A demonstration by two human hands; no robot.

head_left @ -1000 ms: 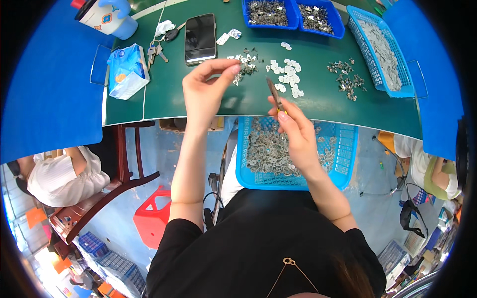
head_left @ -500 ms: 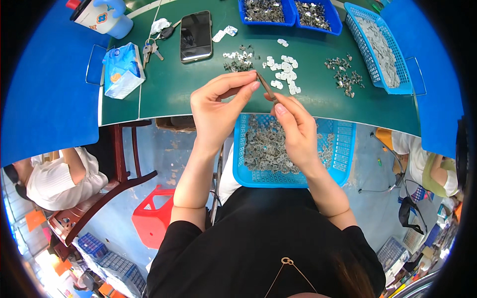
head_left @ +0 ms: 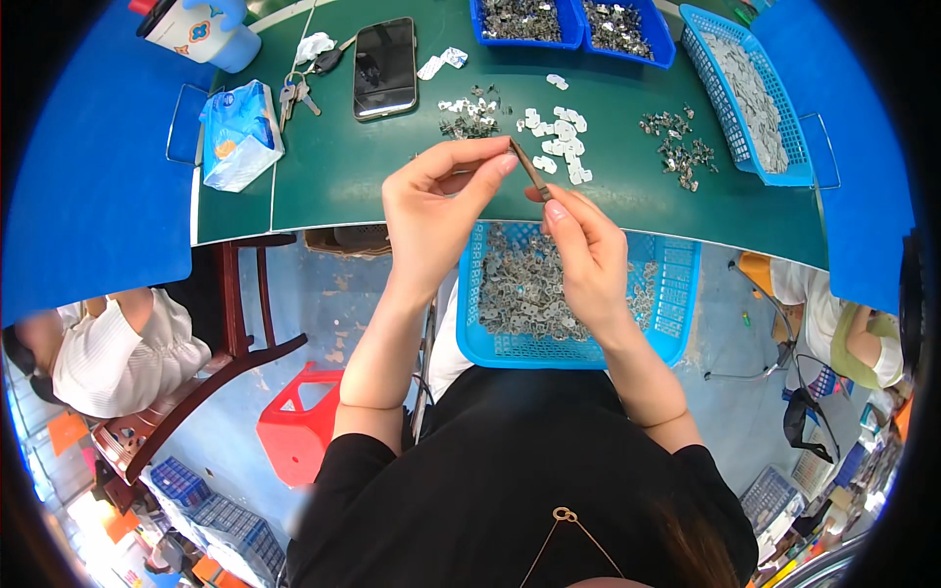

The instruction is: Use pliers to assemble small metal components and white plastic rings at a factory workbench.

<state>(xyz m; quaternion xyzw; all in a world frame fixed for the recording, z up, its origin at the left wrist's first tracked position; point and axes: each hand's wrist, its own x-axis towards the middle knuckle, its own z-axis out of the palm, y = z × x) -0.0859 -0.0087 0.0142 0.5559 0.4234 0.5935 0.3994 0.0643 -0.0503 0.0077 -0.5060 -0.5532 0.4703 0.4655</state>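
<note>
- A blue basket (head_left: 676, 294) of small grey metal parts rests on the person's lap, nearest the camera, just under both hands.
- The right hand (head_left: 588, 260) grips a slim brown stick-like tool (head_left: 530, 170), its upper tip slanting up and to the left.
- The left hand (head_left: 431, 211), a second ago apart from the tool and reaching toward the table, has come back and now pinches its fingertips closed at the tool's tip; whether a small piece sits between them cannot be told. By the look of it, a piece is being worked onto the tool.
- Beyond, on the green table (head_left: 333, 176), lie a cluster of white pieces (head_left: 556, 137), grey parts (head_left: 676, 152), a phone (head_left: 384, 67) and keys (head_left: 294, 93).
- Farthest, blue bins (head_left: 569, 24) hold more parts.
</note>
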